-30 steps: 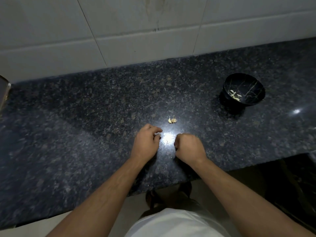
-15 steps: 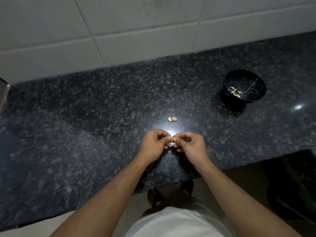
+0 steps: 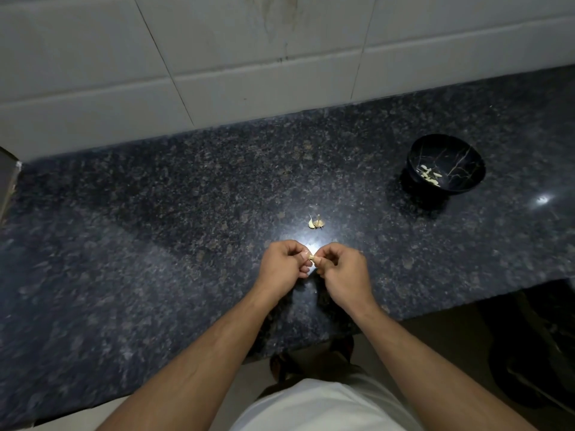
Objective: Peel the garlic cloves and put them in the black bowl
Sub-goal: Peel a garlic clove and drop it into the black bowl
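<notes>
Garlic is being peeled over the dark counter [image 3: 155, 244]. Both hands meet just in front of the small pile of garlic bits [image 3: 316, 223], maybe so loose skin can drop onto the stone. The left hand [image 3: 284, 266] has its fingers curled in and pinches one end of a little garlic clove [image 3: 312, 258]. The right hand [image 3: 340, 270] is curled too and pinches the other end, likely to pull the skin off. The clove sits between the two sets of fingertips. The black bowl [image 3: 448, 152] stands well away from the pile, to the right and farther back, with some pale cloves [image 3: 430, 175] already inside.
</notes>
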